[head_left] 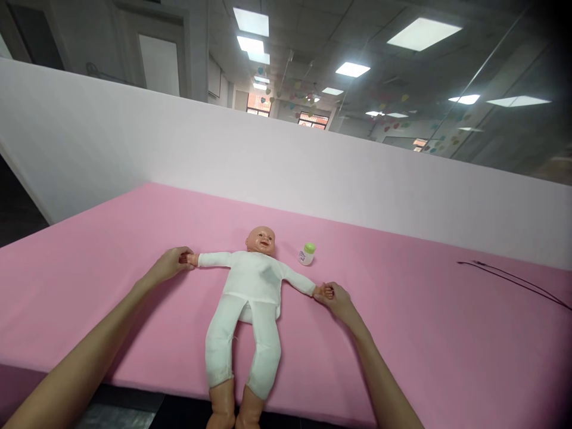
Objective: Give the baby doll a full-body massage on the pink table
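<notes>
A baby doll (254,274) in a white top and trousers lies on its back on the pink table cover (165,333). Both its arms are stretched out sideways, and its bare feet hang over the near edge. My left hand (173,264) is closed around the doll's hand on the left side. On the right, my right hand (338,302) grips the doll's other hand, its small fingers showing. Beside the doll's head stands a small white jar (306,256) with a green lid, touched by neither hand.
Dark thin cables (513,277) lie at the right of the table. A white partition (277,161) runs along the back edge, with glass above it. Dark floor shows below the near edge.
</notes>
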A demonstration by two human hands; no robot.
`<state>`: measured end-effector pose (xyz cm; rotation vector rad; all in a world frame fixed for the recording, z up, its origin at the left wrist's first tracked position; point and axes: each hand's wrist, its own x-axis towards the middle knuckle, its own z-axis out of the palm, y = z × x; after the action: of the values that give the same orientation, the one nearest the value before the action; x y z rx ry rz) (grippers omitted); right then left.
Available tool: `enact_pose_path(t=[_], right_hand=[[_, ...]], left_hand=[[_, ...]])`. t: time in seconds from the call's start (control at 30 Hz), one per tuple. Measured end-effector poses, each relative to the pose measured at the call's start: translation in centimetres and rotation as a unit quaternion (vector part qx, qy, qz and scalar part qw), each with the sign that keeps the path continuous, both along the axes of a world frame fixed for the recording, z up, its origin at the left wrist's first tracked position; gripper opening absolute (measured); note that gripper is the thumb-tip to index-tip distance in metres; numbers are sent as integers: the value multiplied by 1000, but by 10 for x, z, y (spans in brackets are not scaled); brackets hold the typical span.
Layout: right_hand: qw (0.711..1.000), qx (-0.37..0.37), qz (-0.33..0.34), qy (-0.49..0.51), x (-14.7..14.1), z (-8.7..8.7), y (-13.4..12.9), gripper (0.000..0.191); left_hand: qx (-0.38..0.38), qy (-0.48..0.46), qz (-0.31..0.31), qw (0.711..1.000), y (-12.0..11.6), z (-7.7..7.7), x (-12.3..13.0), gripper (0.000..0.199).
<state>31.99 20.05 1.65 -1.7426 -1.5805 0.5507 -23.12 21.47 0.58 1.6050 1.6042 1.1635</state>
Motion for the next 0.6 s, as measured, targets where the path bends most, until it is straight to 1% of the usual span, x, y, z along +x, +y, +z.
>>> enact_pose_path(t=[0.07, 0.1, 0.13, 0.2, 0.27, 0.3, 0.33, 0.37, 0.43, 0.5, 0.53, 0.57, 0.6], right_hand=[[995, -8, 10, 97, -5, -1, 0, 51], [988, -14, 15, 154, -9, -1, 1, 53], [976, -16, 11, 217, -14, -2, 3, 55], [942, -15, -5, 336, -27, -2, 8, 53], [913, -6, -25, 408, -45, -1, 12, 50], [907, 1, -27, 420, -55, 1, 13, 49], [909, 12, -22, 416, -65, 2, 13, 48], [917, 29, -12, 398, -75, 4, 13, 48], [941, 81, 22, 327, -93, 9, 9, 49], [962, 146, 79, 215, -107, 12, 3, 47], [967, 177, 118, 142, -112, 12, 0, 43], [963, 204, 163, 61, -116, 12, -3, 38], [951, 227, 209, -22, -119, 12, -6, 31]], left_hand=[[8, -68, 11, 998, 1, 4, 9, 40], [7, -117, 14, 993, 1, 6, 14, 45], [1, -169, 15, 985, 2, 7, 20, 50], [-12, -258, 22, 966, 5, 9, 35, 54], [-7, -301, 50, 952, 8, 8, 54, 53], [1, -308, 66, 949, 9, 8, 65, 51], [15, -307, 83, 948, 10, 7, 77, 49], [36, -298, 92, 950, 9, 7, 88, 46], [101, -243, 72, 962, 5, 9, 107, 41], [162, -167, 19, 972, -2, 10, 121, 35], [188, -117, -20, 975, -5, 11, 125, 32], [208, -65, -61, 974, -8, 10, 127, 28], [228, -12, -99, 969, -10, 9, 128, 24]])
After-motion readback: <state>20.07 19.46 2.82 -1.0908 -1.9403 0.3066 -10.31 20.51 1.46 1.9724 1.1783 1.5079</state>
